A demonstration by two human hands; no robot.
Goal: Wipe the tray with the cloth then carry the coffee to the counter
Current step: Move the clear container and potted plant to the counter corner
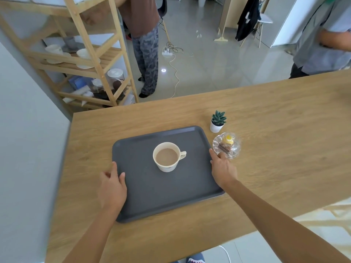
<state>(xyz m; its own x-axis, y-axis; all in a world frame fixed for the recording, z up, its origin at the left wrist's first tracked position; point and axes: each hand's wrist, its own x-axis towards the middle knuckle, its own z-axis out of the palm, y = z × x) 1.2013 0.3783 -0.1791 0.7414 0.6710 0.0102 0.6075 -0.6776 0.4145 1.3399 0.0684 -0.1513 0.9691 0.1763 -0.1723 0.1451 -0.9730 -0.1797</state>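
A dark grey tray [148,194] lies flat on the wooden counter [266,130]. A cream cup of milky coffee [167,156] stands in the tray's middle, handle pointing right. My left hand [112,185] rests on the tray's left rim, thumb over the edge. My right hand [223,168] is at the tray's right rim, fingers spread along the edge and touching it; I cannot tell if it grips. No cloth is in view.
A small potted succulent [218,121] and a glass dish of sweets [227,145] stand just right of the tray, the dish touching my right fingertips. A wooden shelf unit [91,59] with crockery is at back left. Two people stand beyond the counter.
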